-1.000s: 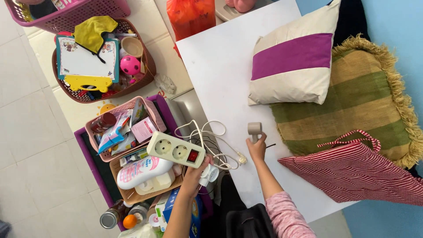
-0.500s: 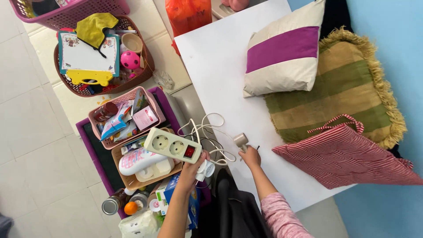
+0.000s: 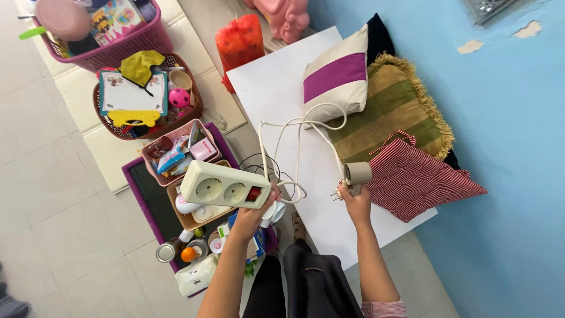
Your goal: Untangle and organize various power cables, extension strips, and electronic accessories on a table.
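The left hand point(image 3: 254, 213) is closed around one end of a cream power strip point(image 3: 226, 185) jutting out to its left, while the right hand point(image 3: 356, 203) grips a small grey device point(image 3: 356, 174) just above it, a white cord point(image 3: 294, 141) looping up between them.

- A cream pillow with a purple band point(image 3: 334, 82) is seen at about one o'clock, lying on the white counter point(image 3: 276, 88).
- A green striped fringed cushion point(image 3: 394, 112) is set just beside it, partly under a red-and-white striped bag point(image 3: 421, 179) at three o'clock.
- An orange plastic bag point(image 3: 238, 44) is placed at twelve o'clock.
- A brown basket of toys point(image 3: 147, 103) and a purple basket point(image 3: 100, 35) are found at ten to eleven o'clock on the tiled floor point(image 3: 47, 176).
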